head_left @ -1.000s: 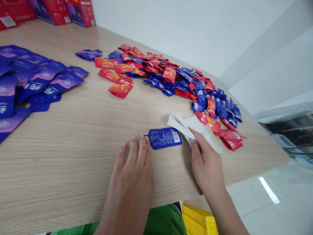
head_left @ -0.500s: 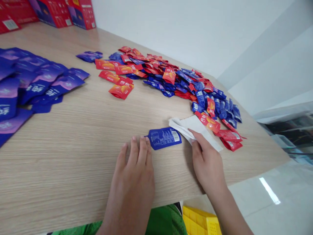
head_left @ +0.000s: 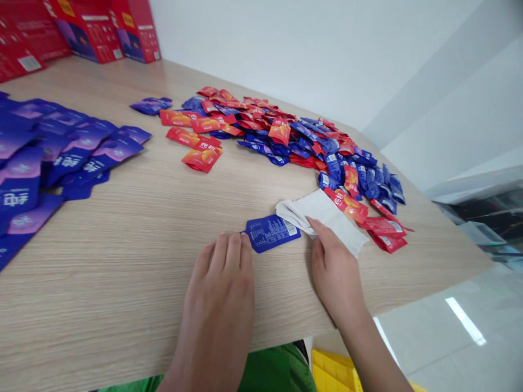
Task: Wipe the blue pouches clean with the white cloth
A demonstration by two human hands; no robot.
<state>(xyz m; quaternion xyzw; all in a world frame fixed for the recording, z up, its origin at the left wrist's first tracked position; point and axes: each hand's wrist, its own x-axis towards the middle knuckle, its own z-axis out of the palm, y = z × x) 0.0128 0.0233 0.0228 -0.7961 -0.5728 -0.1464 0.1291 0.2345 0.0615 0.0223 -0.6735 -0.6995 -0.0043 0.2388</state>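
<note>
A blue sachet (head_left: 267, 234) with white print and a barcode lies flat on the table. The fingers of my left hand (head_left: 223, 283) are curled together over its narrow left end; the fingertips are hidden. In my right hand (head_left: 337, 272), a folded white cloth (head_left: 333, 218) is gripped between thumb and fingers. One corner of the cloth laps over the sachet's barcode end, and the rest spreads to the right, reaching a red sachet (head_left: 347, 206).
Red and blue sachets (head_left: 280, 130) form a long heap along the wall. Larger purple-blue pouches (head_left: 73, 155) overlap at the left. Red boxes (head_left: 134, 30) stand at the back left. A yellow crate (head_left: 333, 373) is below the table's front edge.
The white cloth and my right hand have shifted slightly left, so the cloth now covers a bit of the sachet's right end. My left hand's fingers have curled more.
</note>
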